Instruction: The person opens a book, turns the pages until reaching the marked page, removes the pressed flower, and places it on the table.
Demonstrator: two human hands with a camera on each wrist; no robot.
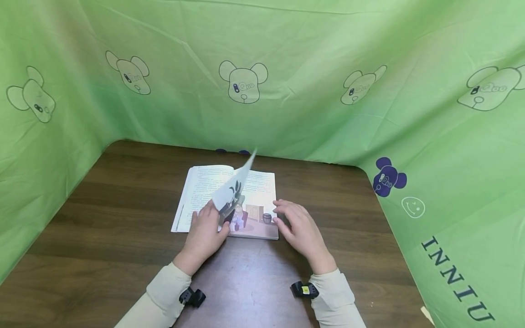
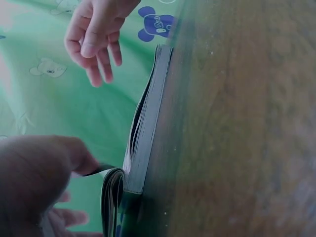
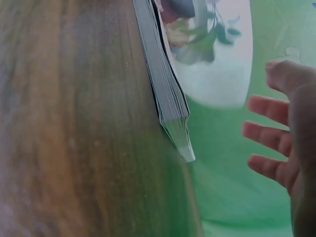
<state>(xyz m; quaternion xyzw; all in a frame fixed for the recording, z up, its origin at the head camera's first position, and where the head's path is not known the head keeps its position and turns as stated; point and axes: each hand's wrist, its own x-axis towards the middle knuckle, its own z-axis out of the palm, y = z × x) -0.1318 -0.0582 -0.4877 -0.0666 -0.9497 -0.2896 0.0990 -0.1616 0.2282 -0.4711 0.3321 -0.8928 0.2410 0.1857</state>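
An open paperback book with white pages lies on the brown wood-grain table, in the middle of the scene. A single raised white paper leaf printed with a dark plant picture stands up from near the spine, its near part leaning left and its far corner pointing upward.

The left hand is at the near side of the book and holds this leaf, with the thumb to the right of it and the fingers to the left. The right hand is at the right edge of the book, relaxed, its fingers spread and gripping nothing; the right wrist view shows it apart from the pages.

The left page carries rows of printed text. The right page has text in its far part and, in its near part, a coloured illustration with a pale door, a grey barrel and a figure in light clothing.

Both forearms wear cream sleeves, each with a small black wrist device; the right one bears a yellow patch. A light green cloth with outlined mouse heads hangs along the far, left and right sides. On the right it also shows a dark purple mouse head, a winking round face and the letters "INNIU".
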